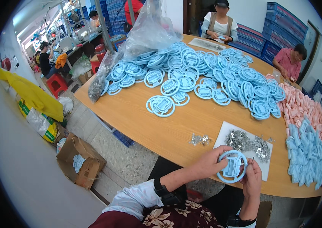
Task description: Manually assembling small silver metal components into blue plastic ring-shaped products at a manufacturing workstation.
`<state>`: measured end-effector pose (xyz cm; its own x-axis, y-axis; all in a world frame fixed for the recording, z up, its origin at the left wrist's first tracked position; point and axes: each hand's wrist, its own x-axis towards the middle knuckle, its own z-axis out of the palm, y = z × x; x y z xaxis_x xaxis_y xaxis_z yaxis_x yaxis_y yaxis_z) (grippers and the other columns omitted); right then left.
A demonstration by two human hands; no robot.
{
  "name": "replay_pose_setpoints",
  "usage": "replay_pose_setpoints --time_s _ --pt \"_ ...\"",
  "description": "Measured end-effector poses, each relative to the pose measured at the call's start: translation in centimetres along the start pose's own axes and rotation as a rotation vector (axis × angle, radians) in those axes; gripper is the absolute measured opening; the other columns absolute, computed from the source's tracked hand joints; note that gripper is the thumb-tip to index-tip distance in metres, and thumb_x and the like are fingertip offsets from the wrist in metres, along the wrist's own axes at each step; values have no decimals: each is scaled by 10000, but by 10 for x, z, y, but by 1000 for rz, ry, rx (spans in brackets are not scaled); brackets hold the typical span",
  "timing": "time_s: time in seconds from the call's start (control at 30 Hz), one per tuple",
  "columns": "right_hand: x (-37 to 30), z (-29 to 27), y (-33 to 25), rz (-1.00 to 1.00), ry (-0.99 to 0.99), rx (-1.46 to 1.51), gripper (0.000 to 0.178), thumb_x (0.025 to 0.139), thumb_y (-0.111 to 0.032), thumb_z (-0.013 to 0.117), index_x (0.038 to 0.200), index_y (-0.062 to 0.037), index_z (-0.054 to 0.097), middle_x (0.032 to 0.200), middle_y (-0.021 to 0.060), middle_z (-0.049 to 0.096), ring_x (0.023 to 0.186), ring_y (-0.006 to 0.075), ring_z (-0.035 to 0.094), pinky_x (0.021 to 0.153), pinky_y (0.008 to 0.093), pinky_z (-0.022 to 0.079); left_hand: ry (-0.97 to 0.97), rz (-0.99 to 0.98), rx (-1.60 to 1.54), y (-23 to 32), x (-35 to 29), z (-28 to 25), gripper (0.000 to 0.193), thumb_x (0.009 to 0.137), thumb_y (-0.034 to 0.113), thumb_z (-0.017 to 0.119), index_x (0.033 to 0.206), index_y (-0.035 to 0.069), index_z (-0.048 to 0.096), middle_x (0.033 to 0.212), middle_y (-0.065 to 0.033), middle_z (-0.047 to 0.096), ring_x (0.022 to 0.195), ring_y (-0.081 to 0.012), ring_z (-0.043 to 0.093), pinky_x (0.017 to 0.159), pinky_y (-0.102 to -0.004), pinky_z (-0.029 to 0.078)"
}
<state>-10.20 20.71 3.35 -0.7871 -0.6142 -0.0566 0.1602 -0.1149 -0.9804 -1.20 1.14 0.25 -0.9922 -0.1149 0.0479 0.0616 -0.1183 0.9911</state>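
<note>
A round light-blue plastic part (227, 176), a ring with a rectangular frame inside, is held upright over the table's near edge. My left hand (208, 162) grips its left rim, thumb in front. At the right rim, my right hand (253, 178) has its fingers pinched together; a thin dark tip pokes up from them, too small to name. Just beyond my hands lies a white board (225, 131) bearing a heap of small silver metal pieces (238, 140) and a second heap (261, 149) beside it. More metal bits (199, 140) are scattered left of the board.
Blue ring parts (185, 81) pile across the wooden table (130, 110) under a clear plastic bag (147, 30). Pink parts (305, 108) and light-blue parts (303, 155) are heaped at right. Two people (219, 24) (290, 60) sit opposite. An open carton (80, 161) stands on the floor.
</note>
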Motion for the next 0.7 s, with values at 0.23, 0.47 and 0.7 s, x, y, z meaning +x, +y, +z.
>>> replay_pose_setpoints --time_s 0.23,0.47,0.7 --pt "1 -11 -6 41 79 -39 203 978 -150 622 1103 9 638 796 0 647 589 24 523 519 163 407 -35 17 -18 10 3 11 469 997 49 565 1427 -35 399 1258 -113 598 1142 -143 597 968 -317 511" --pt "3 -27 -2 30 22 -80 217 997 -171 615 1113 10 645 835 8 661 613 26 517 550 175 420 -56 4 -144 11 2 14 432 973 98 628 1363 -21 485 1135 -81 628 1001 -116 604 872 -291 517" --pt "15 -39 19 -163 62 -137 246 1030 -221 581 1097 6 647 813 20 634 591 30 480 537 186 382 64 5 -8 -2 4 7 417 949 145 646 1317 -10 526 1088 -58 624 972 -105 580 850 -290 505"
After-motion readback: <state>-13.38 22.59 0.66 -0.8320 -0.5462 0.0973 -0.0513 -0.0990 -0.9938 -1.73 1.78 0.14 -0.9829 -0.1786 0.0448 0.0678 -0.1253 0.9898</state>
